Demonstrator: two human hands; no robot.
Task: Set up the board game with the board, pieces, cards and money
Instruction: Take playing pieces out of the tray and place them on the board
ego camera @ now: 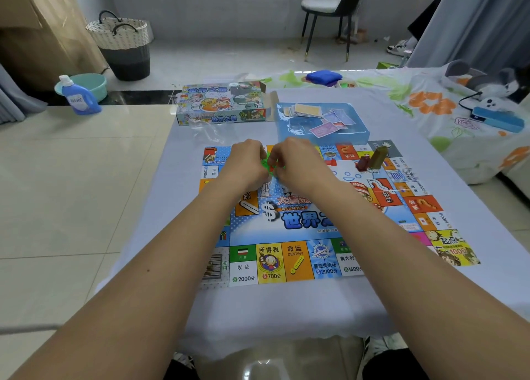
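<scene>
Fingers (268, 157) over cloth-covered table (286, 316)

Colourful board (301, 230) flat on cloth, green pcs (268, 164) pinched above it, blue tray (355, 134) w/ cards, money

Bright, even daylight; soft faint shadows. Glare on glossy floor tiles (71, 178). Wide-angle bending at edges. Slight overall softness; forearms nearest camera blurred.

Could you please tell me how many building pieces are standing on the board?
2: a red piece and a taller olive piece, side by side near the far right corner of the board. The hands may hide others.
</scene>
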